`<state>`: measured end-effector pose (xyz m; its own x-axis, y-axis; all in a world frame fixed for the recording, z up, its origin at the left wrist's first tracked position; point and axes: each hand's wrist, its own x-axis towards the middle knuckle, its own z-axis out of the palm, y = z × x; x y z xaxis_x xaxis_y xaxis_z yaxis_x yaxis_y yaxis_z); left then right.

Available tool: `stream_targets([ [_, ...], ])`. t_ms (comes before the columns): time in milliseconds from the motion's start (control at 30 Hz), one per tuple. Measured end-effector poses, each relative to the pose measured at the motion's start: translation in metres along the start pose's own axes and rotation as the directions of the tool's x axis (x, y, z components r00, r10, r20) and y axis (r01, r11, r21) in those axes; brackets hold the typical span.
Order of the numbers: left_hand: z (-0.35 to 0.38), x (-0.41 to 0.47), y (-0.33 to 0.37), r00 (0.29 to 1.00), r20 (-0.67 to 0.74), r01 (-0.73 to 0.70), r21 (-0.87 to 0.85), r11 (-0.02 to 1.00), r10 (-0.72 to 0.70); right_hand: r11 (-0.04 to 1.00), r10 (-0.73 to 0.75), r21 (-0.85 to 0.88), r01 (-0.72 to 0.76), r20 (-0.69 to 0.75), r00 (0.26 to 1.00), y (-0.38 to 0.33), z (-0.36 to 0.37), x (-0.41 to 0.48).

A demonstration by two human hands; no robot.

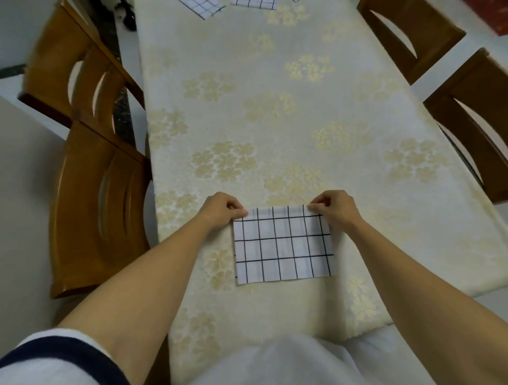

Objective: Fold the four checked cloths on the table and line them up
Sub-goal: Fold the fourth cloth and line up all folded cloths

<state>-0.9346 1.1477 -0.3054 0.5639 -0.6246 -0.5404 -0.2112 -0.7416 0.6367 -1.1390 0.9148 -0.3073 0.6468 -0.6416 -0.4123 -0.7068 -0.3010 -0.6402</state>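
Note:
A white cloth with a black grid [283,244] lies folded in a rectangle near the table's front edge. My left hand [220,210] pinches its far left corner. At the far right corner my right hand [335,207] pinches the cloth between thumb and fingers. A second layer of the cloth shows as a strip along the far edge between my hands. Two more checked cloths lie at the far end of the table, one at the left [202,6] and one to its right [255,3], both cut off by the frame's top.
The table carries a cream cloth with gold flowers [275,123]. Wooden chairs stand along the left side [90,192] [77,71] and the right side [472,121] [412,30]. My white shirt fills the bottom of the view.

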Motion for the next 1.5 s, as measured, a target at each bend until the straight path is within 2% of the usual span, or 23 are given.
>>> stream_targets([
  [100, 0.009, -0.003, -0.003, 0.997, -0.071, 0.014, -0.047, 0.999, -0.018, 0.999, 0.036, 0.039, -0.031, -0.118, 0.992, 0.005, 0.009, -0.001],
  [167, 0.013, -0.008, -0.001, 0.994, -0.105, 0.017, -0.081, 0.997, -0.026, 0.999, 0.029, -0.012, -0.032, -0.202, 0.979, 0.006, 0.016, -0.003],
  [233, 0.018, -0.016, 0.003, 0.985, -0.169, 0.004, -0.094, 0.996, -0.02, 0.982, -0.082, -0.19, 0.017, -0.34, 0.937, 0.007, 0.024, -0.007],
  [300, 0.028, -0.031, 0.014, 0.93, -0.361, -0.057, 0.056, 0.997, 0.073, 0.938, -0.283, -0.316, 0.144, -0.458, 0.843, -0.002, 0.036, -0.021],
  [333, 0.036, -0.038, 0.021, 0.88, -0.452, -0.101, 0.125, 0.987, 0.148, 0.907, -0.388, -0.349, 0.237, -0.468, 0.794, -0.011, 0.046, -0.031],
  [367, 0.046, -0.045, 0.03, 0.848, -0.483, -0.151, 0.18, 0.972, 0.221, 0.874, -0.468, -0.36, 0.327, -0.434, 0.77, -0.022, 0.058, -0.041],
  [433, 0.075, -0.048, 0.039, 0.89, -0.326, -0.218, 0.314, 0.924, 0.32, 0.868, -0.482, -0.264, 0.421, -0.247, 0.84, -0.033, 0.086, -0.057],
  [500, 0.099, -0.045, 0.03, 0.959, -0.122, -0.177, 0.452, 0.874, 0.257, 0.911, -0.385, -0.184, 0.368, -0.062, 0.921, -0.026, 0.105, -0.064],
  [567, 0.103, -0.042, 0.005, 0.971, -0.065, -0.149, 0.585, 0.797, 0.229, 0.847, -0.397, -0.38, 0.372, 0.013, 0.918, -0.001, 0.108, -0.065],
  [633, 0.093, -0.046, -0.021, 0.963, -0.084, -0.138, 0.668, 0.731, 0.258, 0.76, -0.361, -0.56, 0.33, 0.059, 0.931, 0.028, 0.089, -0.066],
  [700, 0.079, -0.05, -0.039, 0.959, -0.127, -0.103, 0.677, 0.729, 0.253, 0.747, -0.269, -0.619, 0.241, 0.05, 0.962, 0.048, 0.059, -0.062],
  [800, 0.06, -0.055, -0.049, 0.971, -0.106, -0.08, 0.702, 0.708, 0.215, 0.73, -0.167, -0.662, 0.168, 0.066, 0.984, 0.054, 0.033, -0.053],
  [867, 0.058, -0.056, -0.037, 0.976, -0.123, -0.048, 0.687, 0.725, 0.181, 0.758, -0.168, -0.642, 0.119, -0.016, 0.986, 0.041, 0.038, -0.052],
  [933, 0.064, -0.057, -0.011, 0.955, -0.174, -0.067, 0.66, 0.748, 0.239, 0.791, -0.256, -0.59, 0.164, -0.076, 0.964, 0.014, 0.056, -0.057],
  [967, 0.071, -0.056, 0.002, 0.941, -0.155, -0.131, 0.655, 0.744, 0.302, 0.788, -0.31, -0.573, 0.224, -0.055, 0.949, 0.001, 0.07, -0.06],
  [1033, 0.087, -0.051, 0.014, 0.931, -0.004, -0.281, 0.634, 0.721, 0.366, 0.773, -0.362, -0.548, 0.318, 0.029, 0.932, -0.015, 0.102, -0.065],
  [1100, 0.095, -0.043, 0.006, 0.942, 0.092, -0.308, 0.62, 0.722, 0.322, 0.767, -0.339, -0.552, 0.328, 0.087, 0.937, -0.014, 0.118, -0.069],
  [1200, 0.086, -0.041, -0.016, 0.94, 0.127, -0.318, 0.656, 0.684, 0.316, 0.72, -0.359, -0.599, 0.351, 0.111, 0.927, 0.013, 0.099, -0.073],
  [1267, 0.074, -0.043, -0.025, 0.94, 0.158, -0.325, 0.681, 0.656, 0.302, 0.719, -0.325, -0.629, 0.295, 0.071, 0.943, 0.034, 0.074, -0.072],
  [1367, 0.062, -0.044, -0.033, 0.959, 0.113, -0.261, 0.708, 0.657, 0.259, 0.753, -0.214, -0.633, 0.179, 0.021, 0.977, 0.057, 0.04, -0.063],
  [1500, 0.062, -0.045, -0.033, 0.968, 0.088, -0.227, 0.712, 0.665, 0.236, 0.758, -0.179, -0.633, 0.156, 0.029, 0.983, 0.062, 0.032, -0.062],
])
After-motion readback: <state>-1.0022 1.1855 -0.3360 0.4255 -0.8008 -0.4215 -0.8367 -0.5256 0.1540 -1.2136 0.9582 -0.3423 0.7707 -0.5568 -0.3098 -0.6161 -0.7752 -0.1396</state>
